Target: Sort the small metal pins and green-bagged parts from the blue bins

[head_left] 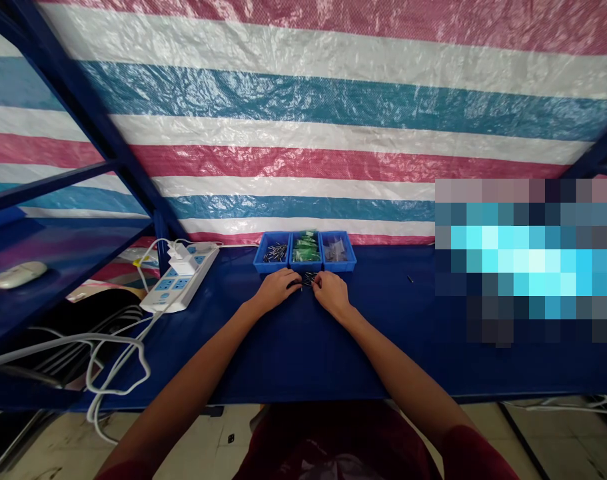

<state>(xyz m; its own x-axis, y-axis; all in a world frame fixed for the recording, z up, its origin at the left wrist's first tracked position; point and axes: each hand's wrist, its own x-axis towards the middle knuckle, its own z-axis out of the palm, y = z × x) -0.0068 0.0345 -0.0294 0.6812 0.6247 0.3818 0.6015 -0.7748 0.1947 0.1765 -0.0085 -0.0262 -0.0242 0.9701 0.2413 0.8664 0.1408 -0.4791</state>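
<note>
My left hand (279, 288) and my right hand (332, 291) rest on the blue table with fingers curled, at either side of a small pile of thin dark metallic pieces (309, 277). My fingertips touch the edges of the pile; what exactly is pinched in each is too small to make out. Just beyond stand three joined blue bins. Similar dark, slender pieces (275, 253) lie in the left bin (257, 261). Green-marked plastic bags (306, 248) fill the middle bin (304, 266). Clear plastic bags (336, 250) are in the right bin (352, 256).
A white power strip (180, 283) with plugged-in chargers and loose white cables (118, 347) occupies the left side. One thin piece (410, 279) lies alone on the blue table (318, 360) to the right. A white mouse (20, 275) sits on the left shelf. The right is pixelated.
</note>
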